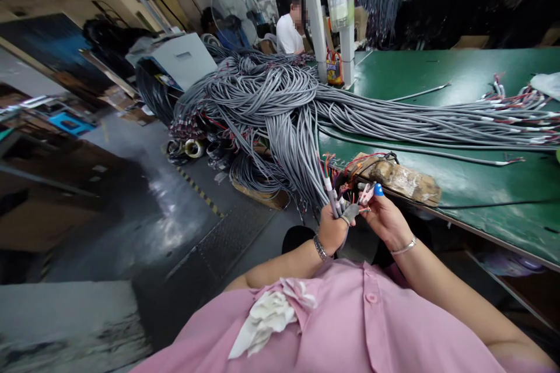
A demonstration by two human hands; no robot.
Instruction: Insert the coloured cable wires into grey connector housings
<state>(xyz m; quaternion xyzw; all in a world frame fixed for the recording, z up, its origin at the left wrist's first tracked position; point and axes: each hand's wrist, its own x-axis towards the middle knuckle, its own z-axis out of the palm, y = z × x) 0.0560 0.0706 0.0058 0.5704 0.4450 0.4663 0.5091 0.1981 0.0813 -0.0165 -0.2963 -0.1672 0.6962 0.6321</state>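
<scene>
My left hand (333, 229) is closed around several grey cables (333, 205) near their stripped ends, where coloured wires stick out. A grey wrap, perhaps tape or a finger cover, shows at its thumb. Close beside it, my right hand (387, 222) pinches at the wire ends (364, 208), with a blue cover (378, 189) on one fingertip. Something small and whitish pink lies at those fingers; I cannot make out what it is. The held cables run up into a large heap of grey cables (266, 93) draped over the table edge.
A tape-wrapped block (405, 179) lies on the green table (494, 198) at its near edge. More cables stretch to the right across the tabletop. White posts (315, 17) rise from the table, with a tool holder (339, 9). Behind them sits a person in white (289, 32).
</scene>
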